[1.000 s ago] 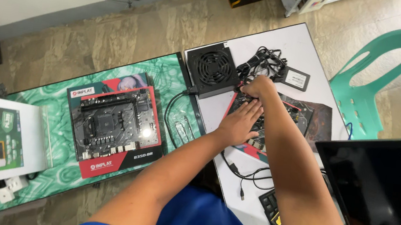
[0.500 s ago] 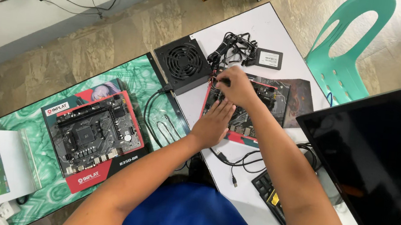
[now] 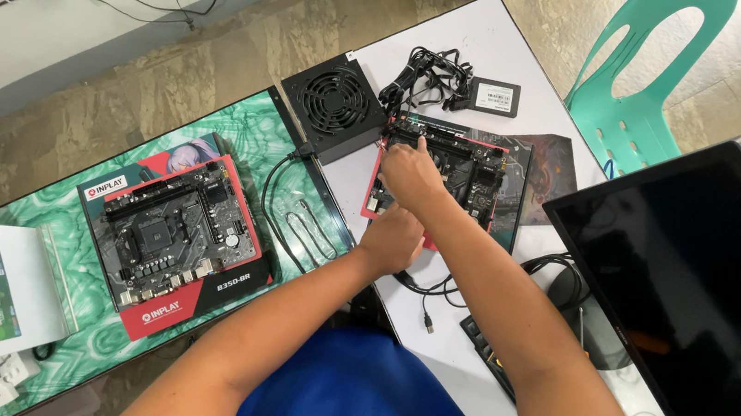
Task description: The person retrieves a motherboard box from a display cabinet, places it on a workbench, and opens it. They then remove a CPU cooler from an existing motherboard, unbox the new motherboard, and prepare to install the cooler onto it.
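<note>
A black motherboard [image 3: 477,169] lies on a red-edged box on the white table [image 3: 492,36]. My right hand [image 3: 412,174] presses down on the board's left part with bent fingers; what is under them is hidden. My left hand [image 3: 391,238] rests just below it, closed over the board's near-left edge. Both forearms reach in from the bottom of the view.
A black power supply [image 3: 335,106] with a fan grille, a cable bundle [image 3: 427,75] and a small black drive [image 3: 495,97] lie behind the board. A second motherboard [image 3: 168,231] sits on a red box on the green table. A dark monitor [image 3: 704,302], keyboard [image 3: 489,347] and green chair [image 3: 646,72] stand at the right.
My left hand has slid back from the board's middle to its near edge. My right hand has come off the far corner by the cables onto the board's left part.
</note>
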Demonstrator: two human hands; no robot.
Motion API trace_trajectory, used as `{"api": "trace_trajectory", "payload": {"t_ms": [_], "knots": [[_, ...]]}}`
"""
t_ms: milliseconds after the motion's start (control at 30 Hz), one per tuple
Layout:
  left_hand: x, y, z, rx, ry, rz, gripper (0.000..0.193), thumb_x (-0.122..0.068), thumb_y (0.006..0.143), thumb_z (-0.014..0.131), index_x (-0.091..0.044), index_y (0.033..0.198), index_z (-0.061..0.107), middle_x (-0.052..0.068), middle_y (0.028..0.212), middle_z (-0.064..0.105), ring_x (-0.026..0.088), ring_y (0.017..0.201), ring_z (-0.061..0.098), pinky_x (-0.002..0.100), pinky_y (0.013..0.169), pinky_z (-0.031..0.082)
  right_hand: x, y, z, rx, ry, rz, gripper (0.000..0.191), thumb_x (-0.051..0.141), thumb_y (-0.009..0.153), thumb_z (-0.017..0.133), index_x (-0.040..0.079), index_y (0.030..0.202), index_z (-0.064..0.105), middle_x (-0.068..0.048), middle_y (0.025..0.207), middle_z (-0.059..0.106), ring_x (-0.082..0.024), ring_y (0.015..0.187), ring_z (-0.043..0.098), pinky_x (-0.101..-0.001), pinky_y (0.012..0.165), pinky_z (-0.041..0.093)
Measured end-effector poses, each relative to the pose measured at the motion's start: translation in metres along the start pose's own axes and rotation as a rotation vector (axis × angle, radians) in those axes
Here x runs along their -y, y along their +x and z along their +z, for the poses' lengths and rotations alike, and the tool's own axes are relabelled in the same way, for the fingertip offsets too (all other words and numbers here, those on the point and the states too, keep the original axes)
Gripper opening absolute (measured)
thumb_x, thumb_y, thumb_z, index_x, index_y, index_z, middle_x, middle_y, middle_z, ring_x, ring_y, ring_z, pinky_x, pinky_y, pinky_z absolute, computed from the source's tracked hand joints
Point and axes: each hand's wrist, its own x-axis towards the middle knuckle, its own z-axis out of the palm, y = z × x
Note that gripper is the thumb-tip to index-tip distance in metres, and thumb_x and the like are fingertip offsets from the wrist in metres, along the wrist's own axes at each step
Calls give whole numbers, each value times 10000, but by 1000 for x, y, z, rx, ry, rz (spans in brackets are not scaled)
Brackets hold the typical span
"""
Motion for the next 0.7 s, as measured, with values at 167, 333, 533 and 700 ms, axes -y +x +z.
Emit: {"api": "trace_trajectory", "payload": {"t_ms": [167, 333, 533, 700], "knots": [[-3, -2, -3, -44, 169, 86, 722, -198, 787, 658, 168, 1377, 460, 312, 1447, 462, 432, 1409, 385, 492, 1228, 234, -23, 12, -2, -73, 158, 61, 292, 308, 1026, 588, 73, 981, 756, -118, 1047, 723, -338, 1064, 661, -654, 1191, 290], [-3, -2, -8, -38, 226, 108, 821, -200, 806, 673, 145, 1490, 374, 303, 1600, 310, 405, 1526, 242, 496, 1249, 198, -42, 19, -8, -113, 575, 284, 234, 271, 890, 755, 40, 865, 779, -145, 1073, 696, -328, 1058, 659, -449, 1005, 487], [27, -5, -28, -46, 145, 178, 689, -106, 797, 653, -1, 1452, 468, 214, 1609, 346, 350, 1495, 323, 522, 1192, 255, -79, -9, 2, -424, 878, 386, 151, 180, 922, 724, 62, 993, 786, -114, 1019, 731, -252, 931, 720, -349, 833, 569], [84, -11, -42, -294, -155, -162, 287, -29, 942, 561, -42, 1211, 659, 158, 1167, 618, 372, 1111, 590, 465, 974, 491, -101, -75, 34, -349, 885, 668, 169, 118, 923, 681, 78, 1055, 779, -110, 977, 778, -217, 874, 740, -320, 804, 566]]}}
